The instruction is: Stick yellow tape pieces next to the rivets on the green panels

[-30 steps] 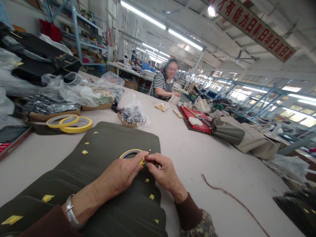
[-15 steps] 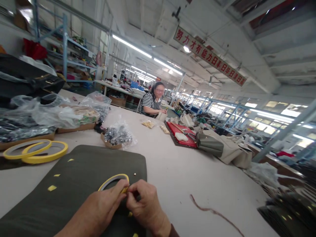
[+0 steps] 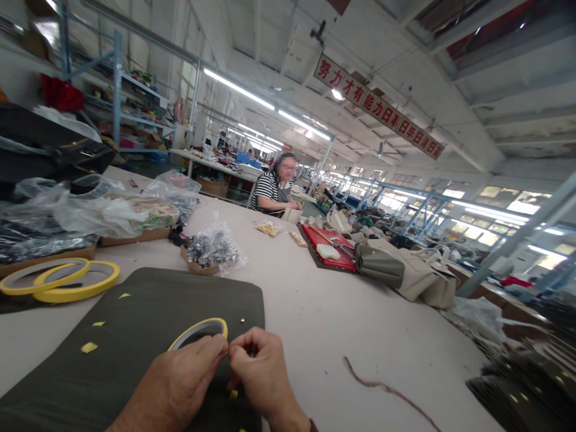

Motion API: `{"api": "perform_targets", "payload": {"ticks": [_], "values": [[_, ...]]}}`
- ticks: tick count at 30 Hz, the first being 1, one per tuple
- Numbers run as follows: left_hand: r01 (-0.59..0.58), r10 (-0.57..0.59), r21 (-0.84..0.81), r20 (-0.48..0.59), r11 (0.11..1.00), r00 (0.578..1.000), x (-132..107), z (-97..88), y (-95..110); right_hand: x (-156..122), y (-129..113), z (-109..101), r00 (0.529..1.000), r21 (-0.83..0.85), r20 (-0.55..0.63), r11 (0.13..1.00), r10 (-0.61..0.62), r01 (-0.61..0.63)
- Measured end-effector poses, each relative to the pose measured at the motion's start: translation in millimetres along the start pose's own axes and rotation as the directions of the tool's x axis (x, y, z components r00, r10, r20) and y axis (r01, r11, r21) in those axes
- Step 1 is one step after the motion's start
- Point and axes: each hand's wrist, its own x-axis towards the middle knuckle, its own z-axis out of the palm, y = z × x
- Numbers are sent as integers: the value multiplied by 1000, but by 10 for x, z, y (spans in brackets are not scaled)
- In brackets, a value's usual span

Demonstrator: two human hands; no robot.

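My left hand [image 3: 182, 372] is closed around a roll of yellow tape [image 3: 194, 329], whose upper arc stands out above the fingers. Touching its fingertips is my right hand [image 3: 265, 371], with thumb and forefinger pinched at the tape; the bit between them is mostly hidden. Both hands are over a dark olive panel [image 3: 180, 294] lying on the table. Small yellow tape pieces [image 3: 89, 347] are stuck on the panel's left side, and another [image 3: 233, 394] shows beneath my right hand. A small gold stud [image 3: 242, 321] sits near the panel's right edge.
Two more yellow tape rolls [image 3: 76, 294] overlap at the left. Bags of dark hardware [image 3: 213, 249] and gold pieces [image 3: 267, 229] lie beyond. A brown cord [image 3: 382, 384] and stacked dark panels [image 3: 508, 396] are at right. A person in stripes [image 3: 270, 192] sits across the table [image 3: 315, 336].
Both hands stay together, with the tape roll shifted slightly left and tilted. The yellow strip seen between the fingertips earlier is now mostly hidden. The view has shifted a little.
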Motion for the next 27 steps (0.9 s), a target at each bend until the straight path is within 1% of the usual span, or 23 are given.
{"api": "perform_targets", "payload": {"ticks": [2,4,6,8,9,11,12,13,14,15,16,17,18,19,20,22,27], "values": [[-11,11,1,-4,1000,1000,-10,12,-18,-6,-37,13,999,63,11,997,53,-54],[-15,15,2,-6,1000,1000,-13,26,-33,-16,-59,25,998,91,17,994,65,-66],[-16,16,10,-7,1000,1000,-8,28,-22,-23,-63,38,999,82,4,995,54,-55],[-16,17,16,-20,1000,1000,-2,12,27,-12,-49,34,1000,56,-22,998,16,-15],[-20,20,13,-30,1000,999,1,-4,64,4,-35,18,999,45,-42,999,-5,7],[-30,30,1,-45,1000,999,6,-43,141,53,4,-53,996,42,-90,999,-4,8],[-34,34,-4,-34,999,999,10,-62,169,84,29,-108,993,57,-109,998,43,-37],[-27,27,1,-2,1000,1000,16,-78,184,116,58,-171,988,85,-108,991,114,-105],[-1,0,28,51,1000,999,24,-90,184,146,87,-237,985,107,-69,983,159,-151],[55,-65,80,126,995,990,34,-96,169,174,117,-301,980,120,15,973,196,-197],[114,-140,130,216,985,966,44,-96,145,196,143,-358,972,126,95,966,215,-226],[168,-217,179,305,969,927,55,-93,116,213,165,-405,960,115,154,961,234,-253],[203,-276,222,373,954,886,64,-87,88,223,183,-440,945,92,202,956,256,-279],[220,-311,250,427,943,849,73,-80,67,228,196,-463,932,58,229,952,281,-301],[221,-326,267,466,938,822,80,-72,53,228,205,-476,921,17,243,947,306,-320],[203,-319,270,513,941,797,89,-60,50,218,215,-479,907,-58,257,942,335,-331],[181,-280,229,552,957,785,104,-88,93,182,224,-464,913,-152,278,952,299,-266]]}}
